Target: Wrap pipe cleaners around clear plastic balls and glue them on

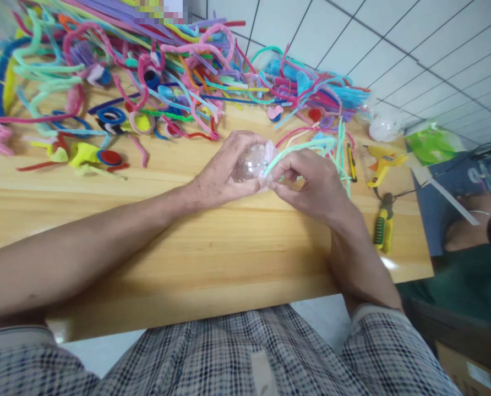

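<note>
My left hand is closed around a clear plastic ball, fingers over its top and thumb along its underside. A pale pink-white band shows at the ball's right side. My right hand pinches the end of a mint-green pipe cleaner against that side of the ball. The pipe cleaner arches up and to the right, over the back of my right hand. Several more mint-green strands hang behind that hand. Where the fingertips meet, the exact contact is hidden.
Across the back of the wooden table lies a heap of coloured pipe cleaners. To the right are a box cutter, a yellow glue gun, yellow-green pliers and another clear ball. A person sits at the right.
</note>
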### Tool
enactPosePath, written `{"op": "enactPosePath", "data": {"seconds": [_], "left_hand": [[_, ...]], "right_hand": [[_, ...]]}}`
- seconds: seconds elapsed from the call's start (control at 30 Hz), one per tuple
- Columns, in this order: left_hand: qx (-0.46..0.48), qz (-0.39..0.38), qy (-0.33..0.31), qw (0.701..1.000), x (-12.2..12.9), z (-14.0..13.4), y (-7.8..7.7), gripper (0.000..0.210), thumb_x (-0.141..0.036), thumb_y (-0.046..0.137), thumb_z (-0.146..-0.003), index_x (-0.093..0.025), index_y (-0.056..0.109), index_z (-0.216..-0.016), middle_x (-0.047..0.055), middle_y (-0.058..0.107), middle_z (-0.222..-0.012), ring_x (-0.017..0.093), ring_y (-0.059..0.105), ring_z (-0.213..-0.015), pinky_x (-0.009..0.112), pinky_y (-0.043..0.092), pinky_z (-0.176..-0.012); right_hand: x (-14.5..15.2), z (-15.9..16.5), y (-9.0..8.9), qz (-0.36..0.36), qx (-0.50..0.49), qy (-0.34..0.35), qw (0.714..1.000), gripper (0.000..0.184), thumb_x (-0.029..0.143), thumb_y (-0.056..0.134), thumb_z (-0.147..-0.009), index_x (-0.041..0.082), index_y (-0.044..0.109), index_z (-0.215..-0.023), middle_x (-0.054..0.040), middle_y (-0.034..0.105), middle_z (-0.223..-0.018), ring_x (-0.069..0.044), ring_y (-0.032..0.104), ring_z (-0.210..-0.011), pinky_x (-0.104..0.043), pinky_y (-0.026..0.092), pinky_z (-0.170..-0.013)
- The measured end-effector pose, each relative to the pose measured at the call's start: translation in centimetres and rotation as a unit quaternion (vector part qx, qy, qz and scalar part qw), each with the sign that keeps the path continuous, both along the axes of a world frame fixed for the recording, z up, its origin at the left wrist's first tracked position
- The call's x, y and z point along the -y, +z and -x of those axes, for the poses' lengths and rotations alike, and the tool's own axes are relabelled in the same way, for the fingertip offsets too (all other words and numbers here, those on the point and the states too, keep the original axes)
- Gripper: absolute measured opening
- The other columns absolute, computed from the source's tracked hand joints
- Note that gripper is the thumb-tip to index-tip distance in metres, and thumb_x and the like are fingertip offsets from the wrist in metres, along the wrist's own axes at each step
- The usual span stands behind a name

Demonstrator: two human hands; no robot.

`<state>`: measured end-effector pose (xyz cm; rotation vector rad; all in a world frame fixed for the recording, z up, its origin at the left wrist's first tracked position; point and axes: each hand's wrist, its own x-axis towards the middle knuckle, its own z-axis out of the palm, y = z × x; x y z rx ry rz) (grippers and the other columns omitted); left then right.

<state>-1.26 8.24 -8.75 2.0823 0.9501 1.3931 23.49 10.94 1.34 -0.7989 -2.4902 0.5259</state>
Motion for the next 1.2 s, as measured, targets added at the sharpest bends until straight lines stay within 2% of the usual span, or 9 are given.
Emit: {"op": "enactPosePath", "data": {"seconds": [0.17,0.3,0.47,0.63,0.77,1.03,1.2], "left_hand": [[0.015,0.013,0.008,1.0,0.0,-0.2,-0.3,0.072,-0.059,0.083,-0.103,-0.03,0.057,-0.162,0.016,0.068,-0.16,0.037,0.067,-0.15,0.06,0.056,-0.131],[0.02,0.018,0.013,1.0,-0.1,-0.2,-0.4,0.075,-0.065,0.086,-0.1,-0.03,0.059,-0.161,0.016,0.069,-0.159,0.038,0.067,-0.15,0.06,0.054,-0.131],[0.014,0.015,0.008,1.0,-0.1,-0.1,-0.3,0.079,-0.069,0.086,-0.1,-0.03,0.059,-0.162,0.016,0.068,-0.16,0.038,0.066,-0.15,0.06,0.054,-0.131],[0.022,0.015,0.002,1.0,-0.1,-0.1,-0.1,0.077,-0.068,0.086,-0.1,-0.031,0.059,-0.161,0.015,0.068,-0.159,0.038,0.066,-0.15,0.06,0.055,-0.131],[0.017,0.011,-0.001,1.0,-0.1,-0.1,-0.1,0.075,-0.066,0.085,-0.102,-0.03,0.057,-0.162,0.016,0.068,-0.159,0.038,0.067,-0.149,0.061,0.055,-0.13],[0.003,-0.039,-0.005,0.999,-0.3,0.0,-0.3,0.069,-0.06,0.078,-0.109,-0.029,0.052,-0.165,0.016,0.067,-0.156,0.035,0.067,-0.149,0.061,0.059,-0.126],[0.021,-0.012,-0.002,1.0,-0.2,-0.1,-0.3,0.072,-0.066,0.081,-0.105,-0.029,0.056,-0.162,0.015,0.069,-0.157,0.035,0.067,-0.148,0.058,0.057,-0.129]], "right_hand": [[0.5,0.0,-0.2,-0.065,0.002,-0.001,0.998,0.017,0.011,0.073,-0.094,0.028,0.073,-0.096,-0.0011,0.077,-0.095,-0.02,0.068,-0.082,-0.037,0.055,-0.08],[0.7,0.0,-0.2,-0.099,0.012,-0.003,0.995,0.02,0.01,0.072,-0.092,0.029,0.073,-0.095,-0.0017,0.078,-0.095,-0.021,0.07,-0.084,-0.038,0.054,-0.078],[0.4,0.2,-0.3,-0.065,-0.013,0.016,0.998,0.02,0.008,0.07,-0.085,0.028,0.064,-0.088,0.0001,0.075,-0.087,-0.02,0.068,-0.079,-0.038,0.056,-0.078],[0.1,0.2,0.0,-0.022,-0.037,0.003,0.999,0.016,0.013,0.072,-0.089,0.028,0.066,-0.091,0.0008,0.074,-0.086,-0.019,0.067,-0.079,-0.037,0.057,-0.078],[0.3,0.1,0.1,-0.033,-0.015,0.025,0.999,0.017,0.013,0.074,-0.091,0.029,0.069,-0.094,-0.0006,0.077,-0.092,-0.021,0.069,-0.083,-0.039,0.058,-0.082],[0.3,-0.1,-0.9,-0.117,0.003,0.039,0.992,0.018,0.009,0.07,-0.093,0.027,0.07,-0.093,-0.0035,0.079,-0.097,-0.024,0.072,-0.087,-0.042,0.054,-0.08],[-0.2,-0.1,-0.8,-0.075,-0.031,0.053,0.995,0.019,0.008,0.069,-0.09,0.027,0.066,-0.091,-0.0013,0.076,-0.092,-0.02,0.067,-0.079,-0.037,0.053,-0.075]]}}
